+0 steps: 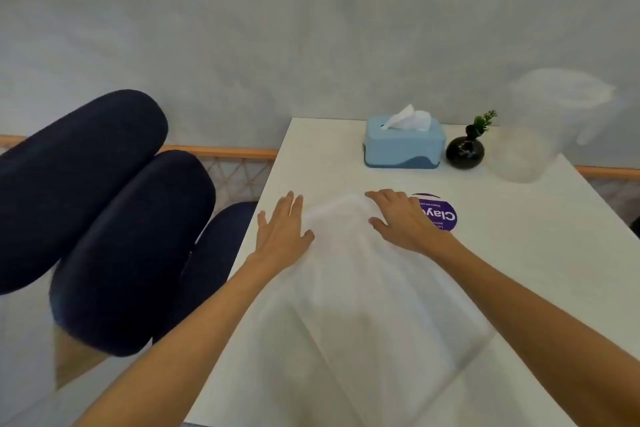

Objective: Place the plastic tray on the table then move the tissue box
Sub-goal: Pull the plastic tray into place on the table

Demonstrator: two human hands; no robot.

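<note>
Our left hand (282, 227) and right hand (403, 220) lie open-fingered on the blurry plastic tray (349, 274) at centre frame; reaching carelessly for the tissue box (403, 146), upper right, could topple the vase (465, 149) beside it.

The light is soft and even with faint shadows, the white tray (360, 274) and clear jug (543, 128) look smeared with blur, and the dark cushions (104, 204) bend near the edge.

Both hands (282, 229) (403, 220) flat beside blurred plastic tray (349, 274) on table (519, 253)
</note>
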